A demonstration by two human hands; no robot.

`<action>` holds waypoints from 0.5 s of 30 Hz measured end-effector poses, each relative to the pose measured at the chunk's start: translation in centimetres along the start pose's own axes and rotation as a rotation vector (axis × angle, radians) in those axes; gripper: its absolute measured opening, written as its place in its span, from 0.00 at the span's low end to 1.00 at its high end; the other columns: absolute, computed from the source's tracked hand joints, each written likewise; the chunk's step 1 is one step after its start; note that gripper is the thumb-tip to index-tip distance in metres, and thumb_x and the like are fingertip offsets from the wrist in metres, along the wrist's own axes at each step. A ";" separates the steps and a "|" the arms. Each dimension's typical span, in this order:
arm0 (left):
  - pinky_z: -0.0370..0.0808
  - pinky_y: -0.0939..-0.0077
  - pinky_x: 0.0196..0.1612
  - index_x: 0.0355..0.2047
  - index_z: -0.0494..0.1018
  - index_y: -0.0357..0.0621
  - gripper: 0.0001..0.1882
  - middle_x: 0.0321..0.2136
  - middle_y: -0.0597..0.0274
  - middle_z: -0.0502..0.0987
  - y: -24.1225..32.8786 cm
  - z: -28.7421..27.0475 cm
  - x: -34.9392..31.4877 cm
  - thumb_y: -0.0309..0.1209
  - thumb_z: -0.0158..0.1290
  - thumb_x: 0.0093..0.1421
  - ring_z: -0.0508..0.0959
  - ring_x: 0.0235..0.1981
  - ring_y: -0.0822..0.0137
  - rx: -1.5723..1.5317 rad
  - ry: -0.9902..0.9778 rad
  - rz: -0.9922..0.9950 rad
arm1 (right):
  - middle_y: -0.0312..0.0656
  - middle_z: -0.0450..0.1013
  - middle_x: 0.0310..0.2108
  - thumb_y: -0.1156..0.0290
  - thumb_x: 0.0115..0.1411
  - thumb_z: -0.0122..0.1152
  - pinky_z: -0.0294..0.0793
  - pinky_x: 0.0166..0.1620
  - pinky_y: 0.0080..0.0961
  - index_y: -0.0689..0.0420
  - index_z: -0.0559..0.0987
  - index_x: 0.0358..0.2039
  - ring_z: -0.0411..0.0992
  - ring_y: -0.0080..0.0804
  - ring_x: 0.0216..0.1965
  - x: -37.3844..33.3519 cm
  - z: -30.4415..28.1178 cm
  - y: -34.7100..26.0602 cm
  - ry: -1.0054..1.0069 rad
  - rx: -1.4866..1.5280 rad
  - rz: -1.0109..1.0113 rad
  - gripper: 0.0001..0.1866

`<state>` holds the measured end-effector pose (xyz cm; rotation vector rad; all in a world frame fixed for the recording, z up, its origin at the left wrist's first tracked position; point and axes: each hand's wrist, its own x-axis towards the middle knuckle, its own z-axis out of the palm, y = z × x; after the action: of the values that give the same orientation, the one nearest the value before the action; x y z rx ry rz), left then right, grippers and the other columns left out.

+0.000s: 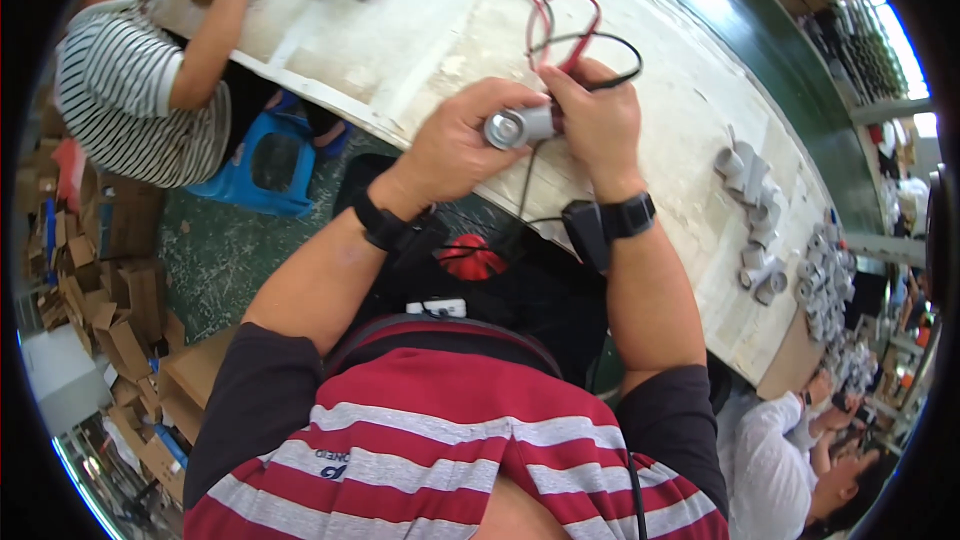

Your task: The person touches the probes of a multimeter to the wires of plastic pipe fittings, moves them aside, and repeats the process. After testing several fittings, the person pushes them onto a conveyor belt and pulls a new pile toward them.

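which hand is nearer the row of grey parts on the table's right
Right: the right hand is left of the row of grey parts; the left hand, holding a grey fitting, is farther left.

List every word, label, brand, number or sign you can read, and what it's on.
Red-and-grey striped shirt: dark lettering on the front, upside down in this view; I won't copy printed wording.
White device near the lap: dark markings, too small to read.
Grey part in the left hand: no readable text.
Cardboard boxes: nothing legible.
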<state>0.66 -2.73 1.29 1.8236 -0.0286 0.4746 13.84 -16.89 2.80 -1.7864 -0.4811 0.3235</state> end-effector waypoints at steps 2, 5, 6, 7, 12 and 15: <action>0.77 0.70 0.55 0.53 0.79 0.42 0.25 0.49 0.55 0.78 -0.1 0.6 0.0 0.20 0.66 0.53 0.80 0.50 0.59 0.061 0.019 0.141 | 0.34 0.78 0.22 0.66 0.63 0.71 0.69 0.26 0.20 0.62 0.84 0.30 0.72 0.16 0.23 -0.4 -0.1 -0.5 -0.012 0.052 0.008 0.11; 0.77 0.68 0.55 0.53 0.79 0.42 0.26 0.49 0.54 0.76 0.2 0.6 -0.4 0.20 0.67 0.52 0.79 0.50 0.57 0.160 0.017 0.120 | 0.34 0.78 0.23 0.67 0.63 0.70 0.69 0.27 0.19 0.62 0.84 0.32 0.72 0.16 0.24 -0.3 0.1 -0.4 -0.042 0.118 0.035 0.10; 0.77 0.68 0.54 0.53 0.79 0.42 0.26 0.49 0.53 0.75 0.4 0.4 -0.4 0.21 0.67 0.52 0.78 0.50 0.56 0.189 0.009 0.111 | 0.34 0.79 0.24 0.67 0.64 0.70 0.70 0.27 0.19 0.61 0.84 0.32 0.72 0.17 0.24 -0.3 -0.1 -0.3 -0.054 0.132 0.041 0.10; 0.77 0.68 0.54 0.53 0.79 0.42 0.26 0.49 0.53 0.75 0.6 0.0 -0.5 0.21 0.67 0.52 0.78 0.50 0.56 0.202 0.013 0.112 | 0.35 0.79 0.25 0.68 0.64 0.69 0.70 0.28 0.19 0.61 0.84 0.33 0.72 0.18 0.24 -0.2 -0.1 -0.3 -0.064 0.145 0.049 0.09; 0.80 0.70 0.46 0.61 0.70 0.44 0.28 0.43 0.58 0.80 0.9 -2.2 0.6 0.23 0.64 0.60 0.81 0.40 0.65 -0.125 0.116 -0.265 | 0.37 0.78 0.25 0.68 0.66 0.67 0.73 0.26 0.19 0.60 0.83 0.33 0.74 0.21 0.22 0.2 -1.9 1.1 0.025 0.436 0.167 0.08; 0.79 0.72 0.43 0.65 0.64 0.39 0.30 0.43 0.57 0.79 -1.0 -10.9 1.7 0.33 0.61 0.67 0.81 0.40 0.68 0.222 0.343 -0.418 | 0.37 0.77 0.24 0.68 0.66 0.66 0.72 0.24 0.21 0.60 0.83 0.33 0.73 0.22 0.21 1.6 -1.6 1.8 0.044 0.455 0.148 0.09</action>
<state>-0.81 8.05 3.36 1.8743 0.6494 0.4976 16.25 -17.90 1.51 -1.3835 -0.2202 0.4568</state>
